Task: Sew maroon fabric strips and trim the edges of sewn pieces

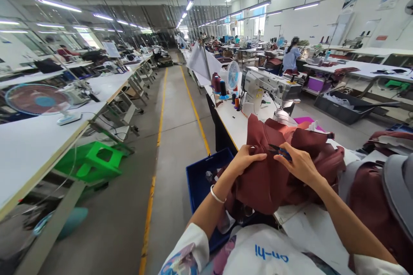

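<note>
- Maroon fabric (258, 189) is held up in front of the body at the near end of the white table (230, 122), with its lower left part hung beside the blue bin (196, 180).
- By the left hand (247, 159), a fold of it is pinched between thumb and fingers, apparently so that the spot by the thumb is kept steady and in sight.
- In the right hand (297, 163), small scissors (284, 153) are gripped by the handles; their dark tips are pointed leftward at the fabric, near the left thumb. Whether the blades are parted cannot be told.
- More of the fabric is bunched on the right, around and beyond the right hand, where its weight is probably borne by the table.
- Past the fabric, a sewing machine (253, 88) is set, with thread spools (223, 88) and a small fan (232, 75) grouped near it, presumably for easy reach.
- On the right, room is taken up by a pile of maroon and grey pieces (361, 197), by which the right arm (348, 219) could be hemmed in.
- On the left, the table's edge is flanked by the bin; beyond it, the aisle (176, 137) is left open between yellow lines (197, 116), so more freedom is given to the left arm (222, 182).
</note>
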Demonstrator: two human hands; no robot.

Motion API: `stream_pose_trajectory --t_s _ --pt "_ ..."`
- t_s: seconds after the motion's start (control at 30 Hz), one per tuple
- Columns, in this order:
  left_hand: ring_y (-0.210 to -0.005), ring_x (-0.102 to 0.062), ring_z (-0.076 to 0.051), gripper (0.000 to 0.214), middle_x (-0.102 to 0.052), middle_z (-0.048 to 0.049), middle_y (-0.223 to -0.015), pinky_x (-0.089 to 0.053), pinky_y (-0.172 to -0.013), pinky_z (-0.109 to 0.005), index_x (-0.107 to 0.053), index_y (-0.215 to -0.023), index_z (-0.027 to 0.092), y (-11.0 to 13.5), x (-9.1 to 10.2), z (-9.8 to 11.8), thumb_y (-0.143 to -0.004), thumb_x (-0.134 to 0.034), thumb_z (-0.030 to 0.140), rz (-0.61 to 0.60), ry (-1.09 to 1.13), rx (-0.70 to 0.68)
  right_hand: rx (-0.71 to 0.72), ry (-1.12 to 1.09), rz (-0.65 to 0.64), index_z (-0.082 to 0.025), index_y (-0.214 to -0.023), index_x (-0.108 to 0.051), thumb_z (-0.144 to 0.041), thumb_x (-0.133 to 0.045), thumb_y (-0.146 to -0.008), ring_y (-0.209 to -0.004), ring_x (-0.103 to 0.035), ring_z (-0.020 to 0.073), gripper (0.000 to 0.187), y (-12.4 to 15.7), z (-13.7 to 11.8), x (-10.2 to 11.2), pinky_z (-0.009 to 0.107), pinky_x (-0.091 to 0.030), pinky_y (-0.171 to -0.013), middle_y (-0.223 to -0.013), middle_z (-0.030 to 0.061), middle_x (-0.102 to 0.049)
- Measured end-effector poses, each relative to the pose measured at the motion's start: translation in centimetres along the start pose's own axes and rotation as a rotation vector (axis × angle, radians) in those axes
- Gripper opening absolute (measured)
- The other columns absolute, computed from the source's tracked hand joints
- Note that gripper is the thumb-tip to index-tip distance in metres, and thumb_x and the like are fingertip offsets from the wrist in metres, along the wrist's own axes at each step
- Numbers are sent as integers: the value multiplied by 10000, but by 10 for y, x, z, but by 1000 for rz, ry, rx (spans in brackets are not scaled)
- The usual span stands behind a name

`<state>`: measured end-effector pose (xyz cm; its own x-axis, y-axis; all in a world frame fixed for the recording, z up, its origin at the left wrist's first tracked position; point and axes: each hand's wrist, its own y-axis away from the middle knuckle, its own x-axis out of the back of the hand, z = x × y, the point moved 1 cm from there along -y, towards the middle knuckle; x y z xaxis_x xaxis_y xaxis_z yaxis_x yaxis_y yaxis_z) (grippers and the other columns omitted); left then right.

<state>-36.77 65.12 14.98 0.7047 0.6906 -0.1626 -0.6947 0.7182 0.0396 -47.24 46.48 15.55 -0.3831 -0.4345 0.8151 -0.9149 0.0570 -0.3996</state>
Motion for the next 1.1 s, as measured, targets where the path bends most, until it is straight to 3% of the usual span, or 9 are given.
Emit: stream_pose_trajectory --t_s 0.27,0.5,0.97,1.03,1.1 --pt "-837 -640 -207 430 -701 -60 -883 -486 -775 -306 -697 -970 106 0 5 8 -618 -827 318 -163 -47 4 282 151 -86 -216 -1000 -589 -582 -410 -940 -751 -654 194 412 -26 7 10 253 -362 -623 -863 60 -700" --pt "-860 -653 -224 401 -712 -76 -915 -499 -776 -316 -704 -951 112 -1 11 12 -643 -815 343 -311 -85 82 341 70 -219 -230 -984 -633 -612 -477 -899 -767 -663 203 421 -40 20 18 252 -365 -632 -869 53 -714" --pt "-854 -647 -224 396 -707 -59 -882 -498 -752 -300 -714 -916 131 -7 8 14 -622 -817 375 -389 -180 123 333 -29 -369 -248 -937 -655 -610 -486 -893 -705 -639 180 402 -44 20 26 245 -366 -632 -789 30 -696" --pt "-865 -649 -233 402 -709 -64 -892 -503 -747 -301 -711 -923 135 -7 7 14 -624 -813 384 -387 -187 113 277 -87 -319 -237 -929 -635 -615 -475 -893 -679 -622 176 413 -41 25 25 252 -383 -641 -777 32 -686" --pt "-872 -648 -231 405 -707 -66 -918 -504 -757 -303 -703 -945 140 -5 10 15 -638 -804 385 -375 -183 75 132 -163 -168 -227 -912 -585 -613 -430 -908 -619 -588 167 417 -33 32 23 261 -401 -632 -720 24 -654"
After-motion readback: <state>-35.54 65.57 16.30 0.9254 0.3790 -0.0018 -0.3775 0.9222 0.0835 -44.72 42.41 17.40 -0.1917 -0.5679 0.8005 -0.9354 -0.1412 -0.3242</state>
